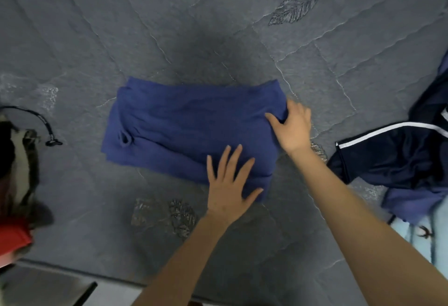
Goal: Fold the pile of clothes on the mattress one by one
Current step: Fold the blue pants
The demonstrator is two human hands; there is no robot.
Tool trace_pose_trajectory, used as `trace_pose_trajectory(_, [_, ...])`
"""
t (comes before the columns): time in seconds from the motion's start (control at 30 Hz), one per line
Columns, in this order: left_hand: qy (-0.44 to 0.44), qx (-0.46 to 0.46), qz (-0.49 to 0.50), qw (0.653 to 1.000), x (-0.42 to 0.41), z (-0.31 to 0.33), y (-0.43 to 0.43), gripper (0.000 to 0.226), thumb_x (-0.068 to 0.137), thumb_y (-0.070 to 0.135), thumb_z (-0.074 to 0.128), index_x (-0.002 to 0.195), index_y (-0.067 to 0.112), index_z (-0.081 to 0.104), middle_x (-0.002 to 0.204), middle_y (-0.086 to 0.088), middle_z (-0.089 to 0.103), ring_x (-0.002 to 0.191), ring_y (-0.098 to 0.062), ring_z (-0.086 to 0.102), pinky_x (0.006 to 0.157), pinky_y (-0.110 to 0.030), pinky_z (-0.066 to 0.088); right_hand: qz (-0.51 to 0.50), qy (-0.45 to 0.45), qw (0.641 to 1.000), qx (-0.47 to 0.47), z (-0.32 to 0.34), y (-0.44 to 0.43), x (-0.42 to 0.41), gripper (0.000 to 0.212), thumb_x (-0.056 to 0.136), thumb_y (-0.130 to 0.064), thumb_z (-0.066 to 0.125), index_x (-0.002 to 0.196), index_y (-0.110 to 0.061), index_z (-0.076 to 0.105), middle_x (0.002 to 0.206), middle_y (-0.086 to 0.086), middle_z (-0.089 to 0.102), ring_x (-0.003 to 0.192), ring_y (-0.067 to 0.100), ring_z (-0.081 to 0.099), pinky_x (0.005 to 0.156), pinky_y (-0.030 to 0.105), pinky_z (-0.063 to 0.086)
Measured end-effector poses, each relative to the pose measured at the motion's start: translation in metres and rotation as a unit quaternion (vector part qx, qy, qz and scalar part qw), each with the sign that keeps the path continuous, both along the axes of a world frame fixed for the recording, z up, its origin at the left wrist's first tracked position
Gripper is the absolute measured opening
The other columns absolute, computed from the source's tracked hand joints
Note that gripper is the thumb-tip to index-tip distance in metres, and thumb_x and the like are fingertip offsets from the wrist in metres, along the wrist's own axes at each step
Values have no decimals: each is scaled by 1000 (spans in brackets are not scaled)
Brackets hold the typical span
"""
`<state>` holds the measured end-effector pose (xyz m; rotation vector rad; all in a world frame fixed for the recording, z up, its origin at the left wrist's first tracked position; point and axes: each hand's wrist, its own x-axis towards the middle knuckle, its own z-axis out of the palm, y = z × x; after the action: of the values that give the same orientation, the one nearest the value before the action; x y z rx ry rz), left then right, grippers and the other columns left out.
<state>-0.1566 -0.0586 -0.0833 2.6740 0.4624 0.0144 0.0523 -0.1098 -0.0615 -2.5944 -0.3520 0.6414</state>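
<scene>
I'm looking straight down on a grey quilted mattress. Its cover is stitched in wavy seams and has shiny embroidered leaf motifs scattered over it. Along the bottom left, past the mattress edge, there's a paler strip I can't make out.

The blue garment lies dead centre on the mattress, folded into a rough rectangle. It's soft, matte knit with shallow creases, layered edges on the left side and a small loop of fabric poking up there.

The left hand lies flat on the near right corner, fingers straight and spread, pressing the cloth and holding nothing. The right hand is at the right edge, with its thumb on top and its fingers curled round the fold, pinching the fabric.

On the far right I see the heap: a slick navy garment with a white stripe, a periwinkle cloth beneath it, and pale blue printed fabric.

On the far left there's a black cord, blurred mottled cloth and something red.
</scene>
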Motion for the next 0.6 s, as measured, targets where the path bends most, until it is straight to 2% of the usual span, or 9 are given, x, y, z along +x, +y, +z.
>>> trace_pose_trajectory(0.1, [49,10,60,997,-1,-8,-47,61,79,55,64,122,16,45,150,-13,38,141,-32,32,110,-66,21,-26,51,995,85,6,0,6,20,87,-20,67,88,-1,59,87,14,61,84,26,55,73,36,42])
trace_pose_trajectory(0.2, [38,-3,97,995,-7,-13,-53,32,88,40,60,101,14,47,146,-12,45,137,-32,37,107,-68,25,-43,81,985,149,17,-3,20,17,88,-14,66,82,2,60,72,4,56,63,8,46,54,20,35])
trace_pose_trajectory(0.27, [18,-2,85,996,-7,-11,-52,19,94,31,52,86,13,54,142,-9,50,135,-30,42,104,-69,29,-48,99,979,174,23,-4,26,16,87,-11,65,75,-4,57,64,-3,50,53,-2,41,51,13,32])
trace_pose_trajectory(0.33, [-6,-27,76,997,-6,-3,-50,29,98,26,45,77,11,59,137,-6,56,132,-28,46,105,-67,30,-65,102,973,196,28,-4,30,24,87,-7,65,68,-11,50,62,-6,45,49,-6,40,50,11,32])
trace_pose_trajectory(0.4, [-42,-96,105,989,-9,6,-46,37,102,25,35,81,7,60,133,-5,58,131,-21,48,110,-58,28,-98,99,966,218,33,-4,33,21,87,-6,65,71,-8,51,63,-4,45,53,-3,38,51,11,31])
trace_pose_trajectory(0.47, [-54,-229,204,950,-15,17,-38,33,104,24,33,96,5,60,130,-6,60,121,-13,53,109,-40,34,-130,107,956,242,38,-3,32,15,87,-5,65,78,-5,53,65,-1,44,60,3,37,53,16,32])
trace_pose_trajectory(0.53, [-88,-321,330,883,-23,30,-27,17,102,21,39,99,14,54,107,-8,66,86,3,57,83,-15,44,-143,129,948,254,43,3,24,15,88,-5,64,78,-5,52,65,-1,44,61,4,39,53,17,35])
trace_pose_trajectory(0.57, [-118,-320,378,861,-27,35,-19,11,101,18,41,92,20,48,89,-4,63,72,8,52,68,-9,41,-145,147,943,259,45,9,18,17,88,-6,64,77,-6,52,65,-2,46,59,3,42,52,18,39])
trace_pose_trajectory(0.6, [-144,-306,413,846,-30,39,-11,14,99,16,42,88,23,44,78,4,56,65,9,49,61,-8,37,-148,170,936,269,48,17,11,16,89,-7,64,78,-6,53,66,-1,49,59,2,46,50,20,44])
